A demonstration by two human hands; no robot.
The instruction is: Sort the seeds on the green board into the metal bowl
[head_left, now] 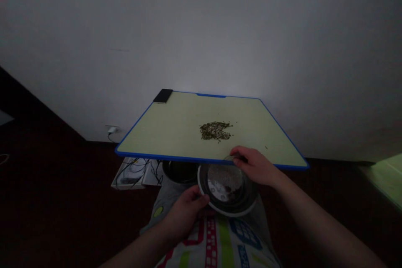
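Note:
My left hand (188, 205) is closed on the left rim of a round metal bowl (248, 203) below the table's front edge. Pale grains or small beans (224, 176) lie inside the bowl, partly in shadow. My right hand (251, 162) is above the bowl's far right side, at the table edge, its thumb and fingers pinched. Between them shows a thin, pale, see-through piece (230, 158) whose kind I cannot make out. Beyond, a loose pile of small greenish and brownish beans or seeds (216, 130) is spread on the pale tabletop (166, 130).
A dark phone or tablet (163, 96) lies at the table's far left corner. Under the front edge, a second dark bowl (180, 171) sits left of the first. A white box with cables (130, 173) is on the floor. A wall (213, 29) stands behind the table.

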